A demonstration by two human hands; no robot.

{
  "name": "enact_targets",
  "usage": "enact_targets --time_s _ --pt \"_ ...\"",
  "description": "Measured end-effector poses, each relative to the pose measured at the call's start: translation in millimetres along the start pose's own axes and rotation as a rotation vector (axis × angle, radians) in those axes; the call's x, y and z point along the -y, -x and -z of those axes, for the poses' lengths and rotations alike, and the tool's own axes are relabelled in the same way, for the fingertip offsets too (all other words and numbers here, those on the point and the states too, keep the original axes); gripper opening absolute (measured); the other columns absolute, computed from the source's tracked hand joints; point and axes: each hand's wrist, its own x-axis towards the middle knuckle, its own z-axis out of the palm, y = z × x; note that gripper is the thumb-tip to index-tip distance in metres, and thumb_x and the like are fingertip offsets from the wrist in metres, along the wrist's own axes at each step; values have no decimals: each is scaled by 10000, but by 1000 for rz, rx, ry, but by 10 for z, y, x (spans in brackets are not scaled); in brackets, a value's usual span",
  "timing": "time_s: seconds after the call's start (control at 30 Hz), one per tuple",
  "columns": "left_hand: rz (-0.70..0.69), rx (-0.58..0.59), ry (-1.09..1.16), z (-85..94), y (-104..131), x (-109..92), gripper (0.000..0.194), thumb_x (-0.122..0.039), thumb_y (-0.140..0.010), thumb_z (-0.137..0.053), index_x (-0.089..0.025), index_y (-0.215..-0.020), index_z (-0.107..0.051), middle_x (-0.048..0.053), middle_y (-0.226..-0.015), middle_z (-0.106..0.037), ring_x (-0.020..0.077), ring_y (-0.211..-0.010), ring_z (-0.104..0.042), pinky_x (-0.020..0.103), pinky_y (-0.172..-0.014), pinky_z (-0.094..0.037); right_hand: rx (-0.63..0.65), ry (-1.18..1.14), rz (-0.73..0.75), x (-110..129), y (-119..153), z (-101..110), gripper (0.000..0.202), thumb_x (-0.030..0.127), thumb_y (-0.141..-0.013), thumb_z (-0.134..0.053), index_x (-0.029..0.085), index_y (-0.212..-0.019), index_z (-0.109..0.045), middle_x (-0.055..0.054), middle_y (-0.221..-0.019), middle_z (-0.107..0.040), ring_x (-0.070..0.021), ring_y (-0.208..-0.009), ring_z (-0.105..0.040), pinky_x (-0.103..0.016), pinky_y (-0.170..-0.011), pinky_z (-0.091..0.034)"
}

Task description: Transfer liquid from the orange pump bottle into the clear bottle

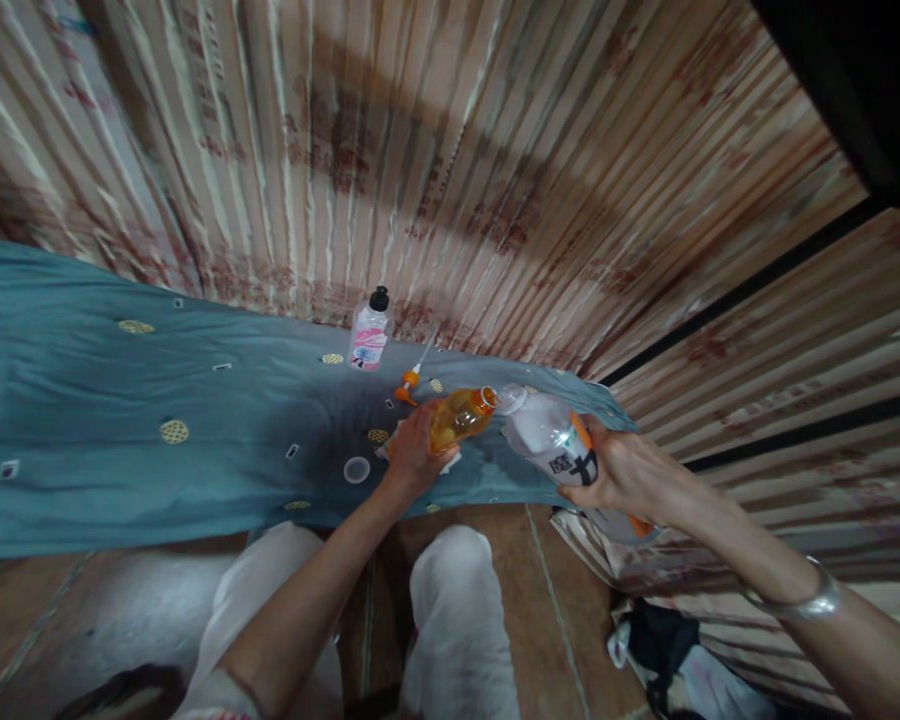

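Observation:
My left hand (414,456) is wrapped round an amber see-through bottle (459,420), tilted with its open neck toward the right. My right hand (619,470) grips a large clear plastic bottle (544,430) with an orange and black-and-white label. That bottle is tipped to the left, its mouth right at the amber bottle's neck; whether they touch I cannot tell. Behind my left hand an orange pump top (409,383) with a thin clear tube lies on the cloth. A small round whitish cap or lid (357,469) rests left of that hand.
A clear bottle with a black cap and pink label (370,335) stands at the back of the blue-green patterned cloth (232,420). Pleated curtains (390,150) hang behind and at right. Dark and light fabric (675,650) lies on the floor, lower right.

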Motion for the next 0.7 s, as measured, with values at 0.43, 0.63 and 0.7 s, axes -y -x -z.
enact_targets --time_s 0.43,0.63,0.7 --pt "-49 -28 -5 -35 3 29 647 -211 -676 -729 -198 -1256 -442 121 -1224 -598 295 -1155 -589 479 -979 -490 6 26 -22 2 15 0 428 464 -702 -541 142 -983 -503 -33 -602 -596 -209 -487 -580 -279 -471 -279" --pt "-46 -36 1 -32 1 20 644 -207 -670 -741 -194 -1241 -446 110 -1198 -609 285 -1132 -598 462 -969 -496 19 9 -27 -5 9 4 433 477 -706 -548 150 -983 -490 -28 -621 -598 -215 -521 -598 -281 -491 -303" --pt "-43 -33 -2 -34 1 19 642 -202 -667 -743 -194 -1237 -448 104 -1187 -614 281 -1126 -601 457 -967 -497 19 7 -23 -4 7 5 435 479 -702 -557 155 -983 -486 -24 -627 -597 -216 -536 -606 -280 -499 -311"
